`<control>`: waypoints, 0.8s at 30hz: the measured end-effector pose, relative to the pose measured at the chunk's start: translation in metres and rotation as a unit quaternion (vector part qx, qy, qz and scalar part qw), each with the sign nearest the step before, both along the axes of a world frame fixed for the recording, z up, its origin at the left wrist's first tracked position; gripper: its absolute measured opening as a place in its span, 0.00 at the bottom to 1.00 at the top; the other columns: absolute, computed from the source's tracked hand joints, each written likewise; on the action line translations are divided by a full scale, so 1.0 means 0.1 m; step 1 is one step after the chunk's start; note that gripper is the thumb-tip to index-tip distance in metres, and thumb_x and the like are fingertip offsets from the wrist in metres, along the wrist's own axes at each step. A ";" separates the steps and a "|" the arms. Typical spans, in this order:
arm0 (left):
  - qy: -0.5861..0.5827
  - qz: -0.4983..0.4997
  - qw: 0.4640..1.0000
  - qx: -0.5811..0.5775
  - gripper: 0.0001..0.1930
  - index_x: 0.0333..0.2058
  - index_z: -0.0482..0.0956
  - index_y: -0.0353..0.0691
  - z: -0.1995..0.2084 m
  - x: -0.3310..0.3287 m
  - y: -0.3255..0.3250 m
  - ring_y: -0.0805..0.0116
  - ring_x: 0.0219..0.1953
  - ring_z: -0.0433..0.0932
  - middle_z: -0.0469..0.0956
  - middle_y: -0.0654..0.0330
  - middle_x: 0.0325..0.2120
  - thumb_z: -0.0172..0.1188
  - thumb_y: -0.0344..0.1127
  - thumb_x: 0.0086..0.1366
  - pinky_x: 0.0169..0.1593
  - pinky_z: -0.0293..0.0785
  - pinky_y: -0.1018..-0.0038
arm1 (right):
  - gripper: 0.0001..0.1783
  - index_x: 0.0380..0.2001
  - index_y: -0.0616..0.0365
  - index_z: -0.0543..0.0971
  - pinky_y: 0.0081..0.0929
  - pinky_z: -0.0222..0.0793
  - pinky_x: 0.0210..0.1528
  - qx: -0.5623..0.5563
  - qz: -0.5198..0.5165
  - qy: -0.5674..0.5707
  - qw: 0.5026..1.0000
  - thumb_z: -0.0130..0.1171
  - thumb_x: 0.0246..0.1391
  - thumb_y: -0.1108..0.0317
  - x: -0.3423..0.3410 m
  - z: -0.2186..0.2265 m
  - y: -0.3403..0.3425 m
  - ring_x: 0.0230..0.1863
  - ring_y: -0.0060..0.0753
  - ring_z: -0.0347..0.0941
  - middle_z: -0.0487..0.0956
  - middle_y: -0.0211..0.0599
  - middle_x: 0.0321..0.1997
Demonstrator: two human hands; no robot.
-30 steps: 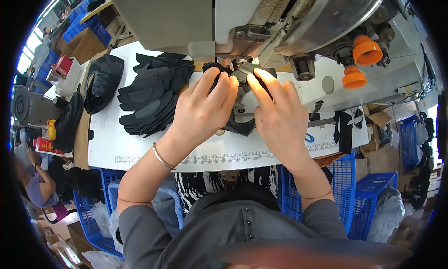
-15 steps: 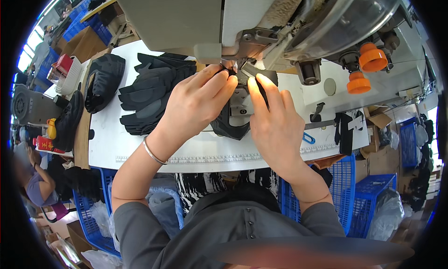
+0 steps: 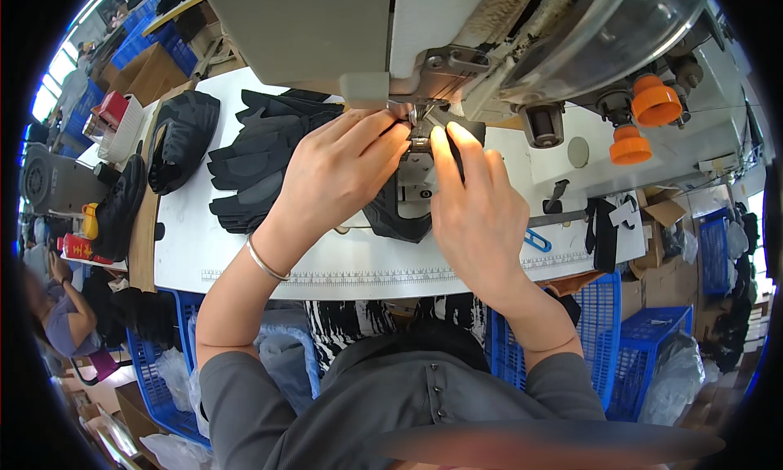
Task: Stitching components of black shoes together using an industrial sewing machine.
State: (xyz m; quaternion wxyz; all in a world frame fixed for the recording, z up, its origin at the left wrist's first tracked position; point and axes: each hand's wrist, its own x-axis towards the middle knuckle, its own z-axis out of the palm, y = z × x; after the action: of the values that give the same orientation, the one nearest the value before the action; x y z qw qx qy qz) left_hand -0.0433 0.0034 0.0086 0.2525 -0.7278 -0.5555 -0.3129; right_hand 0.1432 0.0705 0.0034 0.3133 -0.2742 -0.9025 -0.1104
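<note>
A: Where does the black piece (image 3: 400,225) lie?

B: On the table (image 3: 183,233), partly beneath my fingers. The sewing machine (image 3: 326,37) stands at its 12 o'clock, the pile of black pieces (image 3: 265,156) at 10.

A: How are the hands set?

B: My left hand (image 3: 334,168), at 10 o'clock, has its fingers drawn close, tips on the work; my right hand (image 3: 477,213), at 3, rests narrow fingertips there too. I cannot tell whether either thumb pinches.

A: How does it handle?

B: Light, soft and bendable, I judge, with a matt face unlikely to slip. It is best held flat by its edges, fingertips either side of the sewing spot.

A: Which way does it point?

B: Its visible bend faces 6 o'clock, towards me; the long axis seems to run 12 to 6, though my hands hide the upper part.
</note>
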 end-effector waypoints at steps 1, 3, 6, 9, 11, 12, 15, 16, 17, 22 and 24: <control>-0.005 0.005 1.000 -0.007 0.12 0.40 0.85 0.35 -0.01 0.00 0.01 0.58 0.48 0.85 0.84 0.58 0.41 0.70 0.27 0.56 0.50 0.84 0.67 | 0.32 0.54 0.58 0.80 0.28 0.78 0.31 0.000 -0.008 -0.005 1.000 0.66 0.39 0.79 0.00 0.00 0.01 0.41 0.32 0.75 0.77 0.30 0.56; -0.002 0.003 1.000 0.018 0.11 0.39 0.84 0.36 -0.01 -0.01 0.03 0.61 0.43 0.84 0.82 0.59 0.40 0.70 0.27 0.56 0.46 0.83 0.69 | 0.32 0.54 0.57 0.80 0.28 0.78 0.32 -0.005 0.006 -0.007 1.000 0.66 0.40 0.78 0.01 0.02 0.03 0.42 0.32 0.75 0.77 0.29 0.56; -0.004 0.000 0.999 0.039 0.10 0.38 0.82 0.37 -0.01 0.00 0.05 0.64 0.39 0.83 0.80 0.61 0.39 0.69 0.27 0.56 0.41 0.82 0.71 | 0.32 0.55 0.57 0.80 0.28 0.79 0.34 -0.013 0.013 -0.009 1.000 0.66 0.41 0.78 0.02 0.04 0.04 0.43 0.32 0.75 0.77 0.28 0.56; -0.009 0.002 0.999 0.045 0.10 0.38 0.82 0.37 -0.02 0.00 0.05 0.64 0.38 0.82 0.80 0.61 0.39 0.69 0.27 0.57 0.41 0.82 0.70 | 0.32 0.55 0.56 0.80 0.28 0.79 0.36 -0.009 0.016 -0.003 1.000 0.66 0.41 0.77 0.02 0.04 0.09 0.43 0.32 0.75 0.77 0.27 0.56; -0.012 0.005 0.999 0.044 0.10 0.38 0.82 0.37 -0.03 0.00 0.05 0.64 0.39 0.82 0.80 0.61 0.39 0.69 0.27 0.57 0.41 0.82 0.70 | 0.32 0.55 0.55 0.80 0.28 0.79 0.37 -0.002 0.017 0.000 1.000 0.66 0.41 0.77 0.02 0.03 0.12 0.43 0.32 0.75 0.77 0.26 0.56; -0.009 0.008 0.999 0.046 0.10 0.38 0.82 0.37 -0.04 0.00 0.06 0.64 0.39 0.82 0.80 0.61 0.39 0.69 0.28 0.57 0.41 0.82 0.70 | 0.32 0.55 0.55 0.80 0.28 0.79 0.38 0.000 0.020 0.002 1.000 0.66 0.41 0.77 0.02 0.02 0.12 0.43 0.32 0.75 0.77 0.26 0.56; -0.005 0.011 0.999 0.051 0.10 0.38 0.83 0.38 -0.05 0.01 0.06 0.64 0.39 0.82 0.80 0.61 0.40 0.69 0.28 0.57 0.41 0.82 0.70 | 0.32 0.55 0.55 0.81 0.28 0.79 0.38 0.001 0.019 0.001 1.000 0.66 0.41 0.78 0.03 0.01 0.11 0.43 0.32 0.75 0.78 0.26 0.56; 0.000 0.013 0.999 0.044 0.10 0.39 0.83 0.38 -0.05 0.01 0.06 0.64 0.40 0.82 0.80 0.61 0.40 0.69 0.28 0.57 0.41 0.82 0.70 | 0.32 0.55 0.54 0.81 0.28 0.79 0.37 0.000 0.016 -0.002 1.000 0.66 0.41 0.78 0.03 0.01 0.11 0.43 0.32 0.75 0.78 0.26 0.57; -0.001 0.009 0.998 0.060 0.10 0.39 0.83 0.38 -0.04 0.01 0.06 0.64 0.40 0.82 0.80 0.61 0.40 0.69 0.28 0.57 0.41 0.82 0.70 | 0.32 0.55 0.54 0.81 0.28 0.79 0.37 0.005 0.015 0.001 1.000 0.66 0.41 0.78 0.03 0.02 0.11 0.43 0.32 0.75 0.78 0.26 0.57; 0.011 0.025 0.999 0.045 0.12 0.39 0.83 0.38 -0.06 0.04 0.04 0.63 0.41 0.83 0.81 0.59 0.42 0.69 0.27 0.54 0.43 0.82 0.70 | 0.32 0.55 0.53 0.82 0.27 0.78 0.35 -0.015 0.034 0.015 0.999 0.64 0.40 0.78 0.05 0.03 0.20 0.42 0.32 0.75 0.80 0.25 0.55; 0.015 0.031 0.998 0.050 0.11 0.38 0.83 0.37 -0.07 0.04 0.05 0.62 0.41 0.83 0.82 0.58 0.42 0.69 0.26 0.55 0.45 0.82 0.69 | 0.31 0.54 0.51 0.83 0.26 0.77 0.35 -0.020 0.031 0.027 0.999 0.63 0.41 0.78 0.05 0.02 0.23 0.42 0.32 0.74 0.81 0.24 0.53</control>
State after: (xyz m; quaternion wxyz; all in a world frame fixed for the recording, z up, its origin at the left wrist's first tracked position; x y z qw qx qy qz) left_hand -0.0393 0.0085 0.0015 0.3068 -0.7014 -0.5572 -0.3216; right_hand 0.1482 0.0940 0.0057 0.3355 -0.2552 -0.9037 -0.0753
